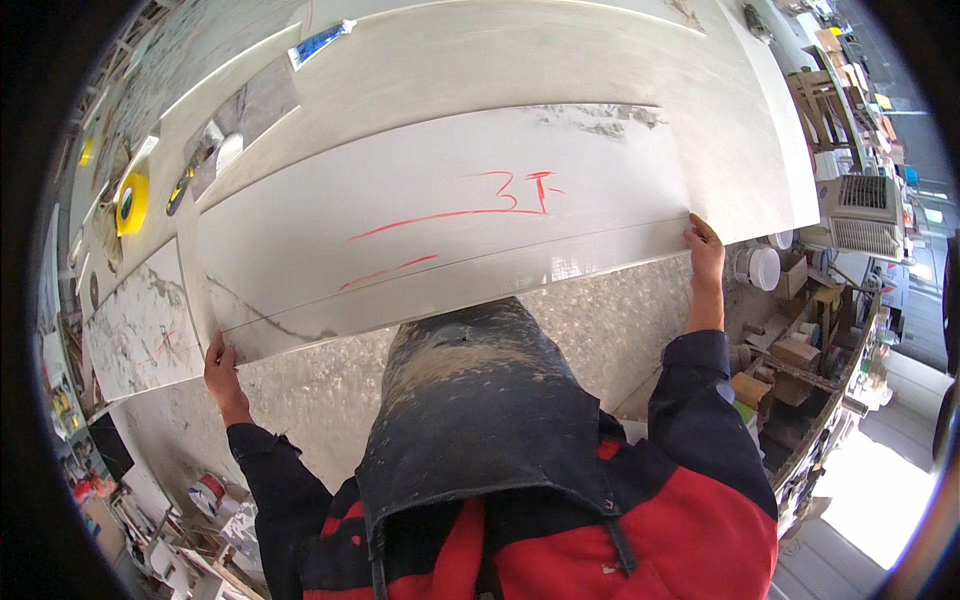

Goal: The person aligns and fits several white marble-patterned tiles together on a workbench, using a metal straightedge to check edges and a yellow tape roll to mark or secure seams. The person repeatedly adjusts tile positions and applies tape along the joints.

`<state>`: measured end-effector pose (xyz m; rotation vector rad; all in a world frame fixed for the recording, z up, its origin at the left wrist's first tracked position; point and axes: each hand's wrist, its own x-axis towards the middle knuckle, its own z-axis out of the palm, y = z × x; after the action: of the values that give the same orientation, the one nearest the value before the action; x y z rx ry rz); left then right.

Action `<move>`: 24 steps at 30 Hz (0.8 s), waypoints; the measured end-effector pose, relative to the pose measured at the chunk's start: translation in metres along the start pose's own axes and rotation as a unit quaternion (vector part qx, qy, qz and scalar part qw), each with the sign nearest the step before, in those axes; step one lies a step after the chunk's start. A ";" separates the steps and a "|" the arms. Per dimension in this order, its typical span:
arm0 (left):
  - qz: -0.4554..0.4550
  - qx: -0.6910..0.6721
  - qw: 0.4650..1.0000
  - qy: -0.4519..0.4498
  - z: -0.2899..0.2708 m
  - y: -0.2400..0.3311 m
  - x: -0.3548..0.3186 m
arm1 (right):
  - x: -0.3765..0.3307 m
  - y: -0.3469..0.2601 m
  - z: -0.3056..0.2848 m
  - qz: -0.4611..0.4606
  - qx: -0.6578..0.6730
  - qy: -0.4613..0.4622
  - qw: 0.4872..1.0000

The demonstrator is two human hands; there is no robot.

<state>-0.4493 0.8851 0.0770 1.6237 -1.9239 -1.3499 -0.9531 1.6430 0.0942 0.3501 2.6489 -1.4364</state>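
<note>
A long white marble-look slab (pixel 440 220) with red marker lines lies across a speckled grey work table (pixel 610 320) in front of me. My left hand (pixel 222 368) grips the slab's near left corner. My right hand (pixel 704 248) grips its near right corner, fingers curled over the edge. Both arms wear dark sleeves, and a dusty dark apron (pixel 480 400) hangs below the slab's near edge.
More pale slabs (pixel 560 50) lie behind the held one. A yellow tape roll (pixel 132 203) sits at the far left, a veined tile (pixel 140 330) beside my left hand. A white tub (pixel 762 268), boxes and a white cooler unit (pixel 862 212) crowd the right side.
</note>
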 end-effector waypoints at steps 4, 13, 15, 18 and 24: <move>0.001 0.002 1.000 0.009 -0.003 -0.003 -0.006 | -0.006 -0.015 0.007 -0.005 -0.015 -0.003 1.000; 0.013 -0.019 0.999 0.023 0.006 0.014 -0.020 | 0.014 0.016 -0.004 -0.029 0.010 -0.018 0.999; 0.029 -0.043 0.998 0.017 0.008 0.015 -0.020 | 0.018 0.022 -0.011 -0.004 0.020 -0.025 0.999; 0.032 -0.007 0.999 0.030 0.014 0.018 -0.018 | 0.031 0.042 -0.022 0.002 0.039 -0.043 0.998; 0.043 -0.026 0.998 0.038 0.019 0.031 -0.030 | 0.036 0.047 -0.021 0.003 0.042 -0.037 0.998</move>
<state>-0.4723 0.9177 0.1013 1.5285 -1.8758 -1.2749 -0.9762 1.6905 0.0604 0.3065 2.5326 -1.5302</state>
